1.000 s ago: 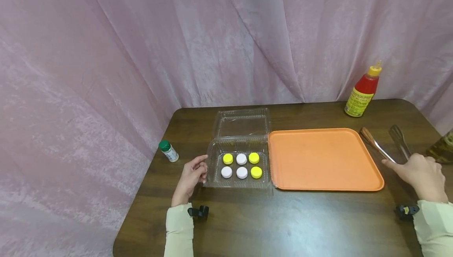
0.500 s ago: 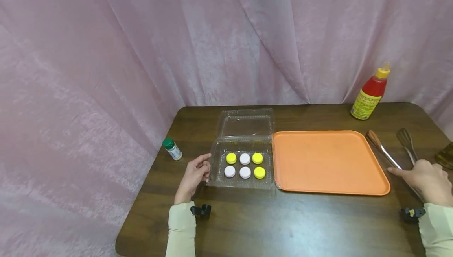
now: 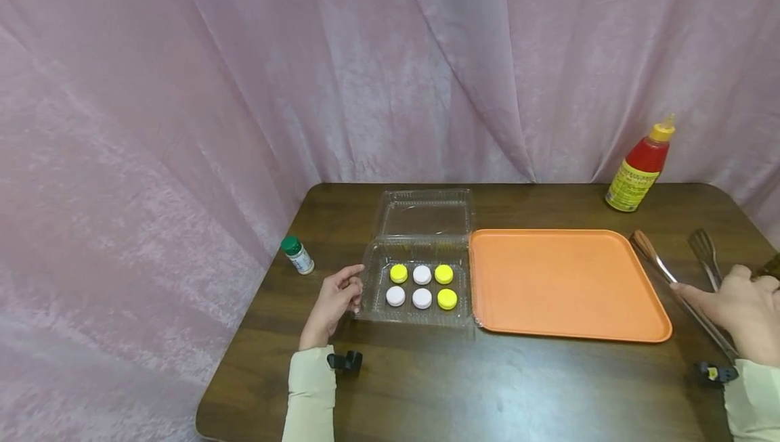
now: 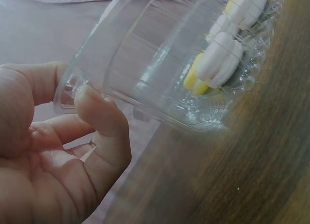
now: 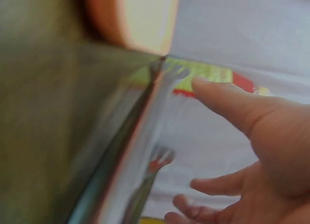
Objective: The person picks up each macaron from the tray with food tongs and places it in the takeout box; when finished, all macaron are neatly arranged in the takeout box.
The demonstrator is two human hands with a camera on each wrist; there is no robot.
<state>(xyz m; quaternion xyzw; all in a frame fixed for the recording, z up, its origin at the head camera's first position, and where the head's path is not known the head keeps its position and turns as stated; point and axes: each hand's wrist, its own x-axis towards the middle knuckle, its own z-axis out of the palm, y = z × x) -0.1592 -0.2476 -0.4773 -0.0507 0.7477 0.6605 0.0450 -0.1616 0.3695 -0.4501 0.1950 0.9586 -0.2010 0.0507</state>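
In the head view a clear plastic clamshell box (image 3: 414, 318) lies unfolded, with yellow and white macarons (image 3: 422, 298) in its near half. My left hand (image 3: 332, 303) is at the box's left side; the left wrist view shows its thumb and fingers pinching the rim's corner tab (image 4: 70, 91). At the right, metal tongs (image 3: 695, 312) lie on the table with their two heads spread apart and pointing away. My right hand (image 3: 746, 310) hovers over them, covering part of one arm. Its fingers are spread and hold nothing in the right wrist view.
An orange tray (image 3: 567, 283) sits between box and tongs. Behind the tongs stands a red sauce bottle (image 3: 638, 172) with a yellow cap. A small green-capped bottle (image 3: 297, 256) is at the left edge. A dark object (image 3: 772, 266) shows at the far right. Pink curtain (image 3: 390, 76) hangs behind.
My right hand has shifted to the right with its fingers spread wider, and more of the tongs' near end shows. My left hand stays at the box. The head view has shifted slightly.
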